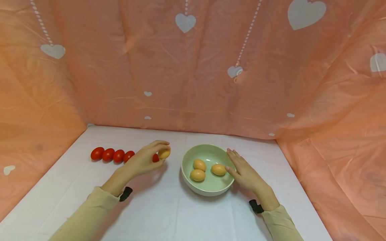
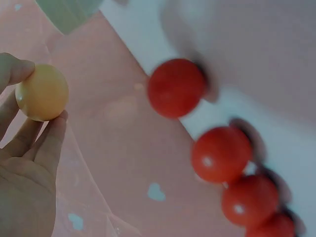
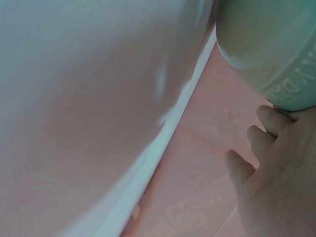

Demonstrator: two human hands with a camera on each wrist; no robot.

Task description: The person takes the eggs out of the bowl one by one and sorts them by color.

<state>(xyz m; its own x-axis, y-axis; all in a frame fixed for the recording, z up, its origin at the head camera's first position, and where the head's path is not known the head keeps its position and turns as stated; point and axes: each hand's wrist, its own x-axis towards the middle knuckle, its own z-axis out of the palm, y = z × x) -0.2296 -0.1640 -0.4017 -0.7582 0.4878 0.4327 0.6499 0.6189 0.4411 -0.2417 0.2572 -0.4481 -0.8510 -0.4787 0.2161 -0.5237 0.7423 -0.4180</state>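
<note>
My left hand (image 1: 146, 159) pinches a yellow egg (image 1: 164, 153) between thumb and fingertips, left of the bowl. The left wrist view shows the same smooth yellow egg (image 2: 43, 93) from its side. Behind and beside that hand runs a row of red eggs (image 1: 108, 155), partly hidden by the hand. My right hand (image 1: 247, 172) rests at the right side of the pale green bowl (image 1: 208, 193), its fingers fairly straight along the outside and the thumb at the rim. Three yellow eggs (image 1: 218, 169) lie inside the bowl, two of them close together on the left.
A white cloth (image 1: 156, 214) covers the table. Orange-pink sheeting (image 1: 193, 100) with pale hearts stands at the back and both sides. Each wrist wears a black strap (image 1: 256, 206).
</note>
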